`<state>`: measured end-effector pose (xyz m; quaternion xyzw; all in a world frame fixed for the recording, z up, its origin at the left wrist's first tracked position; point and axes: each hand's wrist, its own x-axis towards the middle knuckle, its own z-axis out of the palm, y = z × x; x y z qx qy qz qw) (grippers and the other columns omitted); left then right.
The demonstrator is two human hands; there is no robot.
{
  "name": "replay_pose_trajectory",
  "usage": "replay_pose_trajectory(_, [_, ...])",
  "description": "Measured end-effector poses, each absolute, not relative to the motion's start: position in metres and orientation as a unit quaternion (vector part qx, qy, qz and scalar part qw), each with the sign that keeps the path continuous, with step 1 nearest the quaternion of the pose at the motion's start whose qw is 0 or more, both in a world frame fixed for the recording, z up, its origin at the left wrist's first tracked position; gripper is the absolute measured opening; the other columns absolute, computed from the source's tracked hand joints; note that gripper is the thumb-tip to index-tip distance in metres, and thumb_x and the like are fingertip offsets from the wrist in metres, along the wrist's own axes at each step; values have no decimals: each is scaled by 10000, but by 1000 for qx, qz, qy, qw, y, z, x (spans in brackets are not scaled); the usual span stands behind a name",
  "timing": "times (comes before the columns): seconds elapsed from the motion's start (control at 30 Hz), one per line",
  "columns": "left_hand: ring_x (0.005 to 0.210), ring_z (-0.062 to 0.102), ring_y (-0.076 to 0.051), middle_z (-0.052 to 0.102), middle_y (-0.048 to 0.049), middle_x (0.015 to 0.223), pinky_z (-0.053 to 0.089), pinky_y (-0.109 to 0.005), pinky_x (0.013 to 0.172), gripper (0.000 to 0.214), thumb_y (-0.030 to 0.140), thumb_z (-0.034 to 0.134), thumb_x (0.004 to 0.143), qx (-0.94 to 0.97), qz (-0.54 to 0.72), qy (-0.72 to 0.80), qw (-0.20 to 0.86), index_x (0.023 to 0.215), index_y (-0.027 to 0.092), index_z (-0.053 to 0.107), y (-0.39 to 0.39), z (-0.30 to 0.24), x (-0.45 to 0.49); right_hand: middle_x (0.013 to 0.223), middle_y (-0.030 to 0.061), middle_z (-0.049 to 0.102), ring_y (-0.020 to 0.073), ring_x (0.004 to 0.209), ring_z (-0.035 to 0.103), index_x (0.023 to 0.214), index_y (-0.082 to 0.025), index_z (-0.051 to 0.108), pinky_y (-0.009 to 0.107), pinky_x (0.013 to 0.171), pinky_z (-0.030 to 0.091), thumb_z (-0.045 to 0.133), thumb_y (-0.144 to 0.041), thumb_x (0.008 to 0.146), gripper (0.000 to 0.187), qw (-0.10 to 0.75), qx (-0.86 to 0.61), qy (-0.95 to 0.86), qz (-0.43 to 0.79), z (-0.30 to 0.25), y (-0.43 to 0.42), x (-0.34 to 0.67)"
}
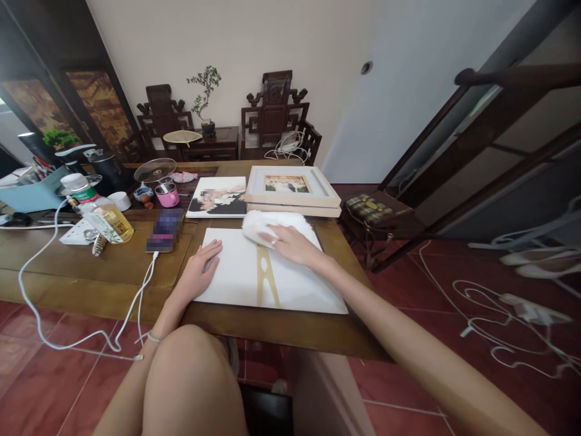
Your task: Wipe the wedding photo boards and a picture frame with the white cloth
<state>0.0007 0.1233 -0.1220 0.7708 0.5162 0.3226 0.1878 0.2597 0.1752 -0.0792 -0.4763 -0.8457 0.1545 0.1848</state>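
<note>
A white rectangular board (231, 272), perhaps the back of a picture frame, lies flat on the table's near edge. Down its middle runs a gold-coloured easel leg (264, 275) with cut-outs. My left hand (202, 266) rests flat along the board's left edge, fingers stretched out and holding nothing. On the upper part of the board sits a fluffy white cloth (254, 225). My right hand (290, 243), with a ring on one finger, presses on this cloth and grips it from above. The cloth hides the top end of the gold leg.
Beyond the board lie a photo panel (218, 197) and stacked pale frames (293, 188). To the left are a charging phone (166, 230), a bottle of yellow liquid (109, 221), a pink cup (167, 195) and a power strip (77, 233). White cables (131, 309) hang over the table's front edge.
</note>
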Motion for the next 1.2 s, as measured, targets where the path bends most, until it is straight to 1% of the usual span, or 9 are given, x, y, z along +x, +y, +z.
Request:
replay_pose_trajectory(0.13, [1345, 435, -226, 552, -127, 1368, 245, -462, 1165, 410, 310, 427, 918, 772, 321, 517, 185, 1240, 135, 611, 123, -121, 1, 1268, 142, 620, 357, 1306, 435, 1052, -173, 631, 533, 1029, 376, 352, -339, 950, 340, 189, -512, -827, 132, -94, 151, 313])
replay_pose_trajectory(0.23, [1344, 437, -222, 553, -123, 1368, 245, -463, 1165, 411, 316, 424, 920, 773, 318, 518, 180, 1245, 142, 606, 124, -121, 2, 1334, 118, 579, 314, 1348, 391, 923, -204, 635, 530, 1087, 338, 396, -306, 923, 260, 187, -486, -845, 122, -99, 113, 328])
replay_pose_trajectory(0.33, [1354, 422, -224, 515, -127, 1403, 238, -457, 1169, 430, 330, 415, 927, 776, 310, 522, 174, 1273, 138, 584, 124, -121, 3, 1370, 130, 547, 278, 1363, 372, 801, -205, 612, 516, 1128, 295, 394, -244, 919, 251, 181, -404, -891, 99, -93, 66, 327])
replay_pose_trajectory(0.43, [1368, 399, -231, 472, -137, 1434, 225, -456, 1173, 451, 347, 410, 932, 778, 302, 523, 171, 1293, 127, 566, 125, -122, 3, 1342, 151, 567, 270, 1337, 412, 740, -199, 598, 505, 1132, 297, 410, -226, 921, 262, 168, -341, -920, 100, -84, 31, 327])
replay_pose_trajectory(0.53, [1372, 393, -228, 472, -134, 1434, 216, -460, 1175, 451, 356, 408, 932, 780, 295, 524, 171, 1291, 135, 569, 124, -122, 3, 1339, 142, 573, 279, 1308, 453, 821, -194, 634, 500, 1117, 322, 410, -284, 939, 269, 157, -350, -913, 141, -81, 32, 332])
replay_pose_trajectory(0.67, [1376, 386, -215, 464, -123, 1441, 215, -465, 1173, 444, 354, 409, 931, 782, 293, 523, 172, 1296, 154, 565, 124, -121, 3, 1290, 127, 615, 322, 1348, 386, 919, -195, 668, 487, 1047, 400, 389, -410, 937, 352, 162, -439, -864, 185, -88, 87, 336])
replay_pose_trajectory(0.9, [1370, 395, -219, 487, -124, 1426, 234, -462, 1168, 440, 355, 429, 928, 780, 297, 522, 176, 1300, 160, 562, 123, -119, 3, 1284, 112, 617, 339, 1334, 403, 1073, -193, 642, 507, 1038, 372, 336, -408, 952, 393, 197, -490, -832, 172, -91, 180, 320])
replay_pose_trajectory(1.07, [1369, 398, -222, 492, -121, 1424, 239, -464, 1166, 432, 352, 429, 928, 781, 298, 520, 176, 1289, 164, 572, 124, -119, 4, 1292, 114, 612, 341, 1386, 309, 977, -203, 658, 510, 1041, 378, 385, -367, 937, 321, 192, -487, -837, 158, -100, 146, 326])
replay_pose_trajectory(1.2, [1372, 392, -234, 480, -116, 1435, 225, -470, 1170, 428, 349, 426, 928, 780, 297, 521, 180, 1287, 168, 574, 124, -120, 5, 1399, 63, 527, 307, 1387, 310, 848, -237, 655, 486, 1043, 412, 399, -315, 931, 280, 179, -444, -867, 141, -99, 76, 336])
